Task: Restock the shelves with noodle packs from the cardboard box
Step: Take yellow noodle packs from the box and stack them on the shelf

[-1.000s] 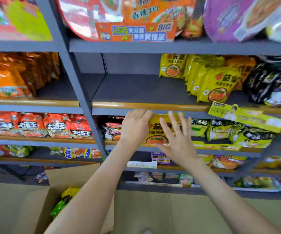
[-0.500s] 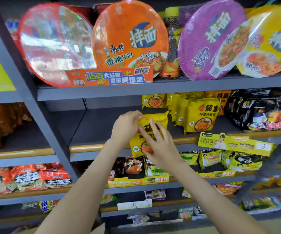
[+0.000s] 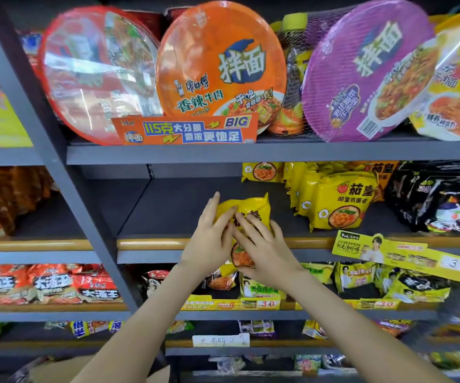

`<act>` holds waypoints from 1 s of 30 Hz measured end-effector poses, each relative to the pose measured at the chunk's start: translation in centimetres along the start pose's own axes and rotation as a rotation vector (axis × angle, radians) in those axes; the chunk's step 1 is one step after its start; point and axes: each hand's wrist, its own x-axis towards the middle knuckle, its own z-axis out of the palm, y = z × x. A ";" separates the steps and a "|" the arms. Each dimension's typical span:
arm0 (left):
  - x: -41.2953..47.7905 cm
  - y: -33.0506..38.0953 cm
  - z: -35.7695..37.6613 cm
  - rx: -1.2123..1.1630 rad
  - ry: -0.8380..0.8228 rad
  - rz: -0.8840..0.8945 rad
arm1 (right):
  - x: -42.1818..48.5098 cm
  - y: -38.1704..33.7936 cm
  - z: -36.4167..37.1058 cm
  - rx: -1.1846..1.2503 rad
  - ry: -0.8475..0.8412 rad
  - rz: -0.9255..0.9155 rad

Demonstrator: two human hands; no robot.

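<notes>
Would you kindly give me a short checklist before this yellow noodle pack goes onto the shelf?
1. Grip: yellow noodle pack held between left hand and right hand: ok.
2. Space: bare shelf behind the pack: ok.
3. Height: pack raised over the front rail: not ok, its lower end hangs below.
4. Row: matching yellow packs stand to its right: ok.
5. Pack undamaged: cannot tell, the hands cover much of it.

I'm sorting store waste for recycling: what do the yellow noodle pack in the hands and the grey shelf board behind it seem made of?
Yellow noodle pack: thin plastic film, glossy; it crinkles and catches light. Grey shelf board: probably painted metal, matte, flat with a thin edge. Its tan front strip: plastic or wood, unclear.
</notes>
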 end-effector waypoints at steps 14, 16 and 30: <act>-1.4 1.2 1.0 -0.115 0.117 -0.073 | 0.6 1.7 -0.7 0.082 0.137 -0.005; 0.0 1.0 0.5 -0.103 0.125 -0.008 | 1.4 2.2 -1.5 0.079 0.164 0.021; 7.7 -1.1 -0.2 -0.117 -0.001 0.022 | 6.4 7.1 -2.2 0.385 -0.053 0.179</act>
